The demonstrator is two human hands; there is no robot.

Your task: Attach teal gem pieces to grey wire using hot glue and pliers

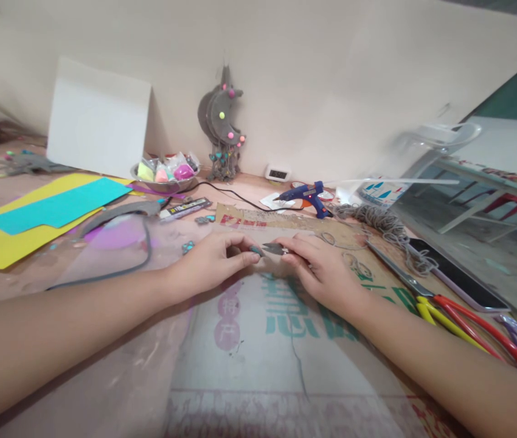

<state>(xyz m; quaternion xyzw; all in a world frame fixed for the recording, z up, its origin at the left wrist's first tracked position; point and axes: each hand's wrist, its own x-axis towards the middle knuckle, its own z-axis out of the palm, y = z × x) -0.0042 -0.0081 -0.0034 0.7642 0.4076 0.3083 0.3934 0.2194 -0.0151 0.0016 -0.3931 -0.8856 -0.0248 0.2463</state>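
My left hand point(222, 258) pinches a small teal and grey piece point(257, 250) between thumb and fingertips. Facing it, my right hand point(317, 264) is closed around small scissors point(274, 249), their handles hidden in my fingers. The dark blades point left, with their tips close to the piece; whether they touch it I cannot tell. Both hands are above a printed cardboard sheet point(222, 377) under clear plastic. Left of my left hand lies a small teal flower-like piece point(188, 247). A thin grey strand point(298, 359) runs over the sheet below my hands.
Behind my hands are a blue glue gun point(301, 193), a bowl point(180, 184) of coloured clay packets and a grey moon ornament point(222, 115). At right lie grey yarn point(381, 222), large scissors point(432, 298) and a phone point(461, 274). Yellow point(7, 252) and turquoise sheets point(58, 207) lie left.
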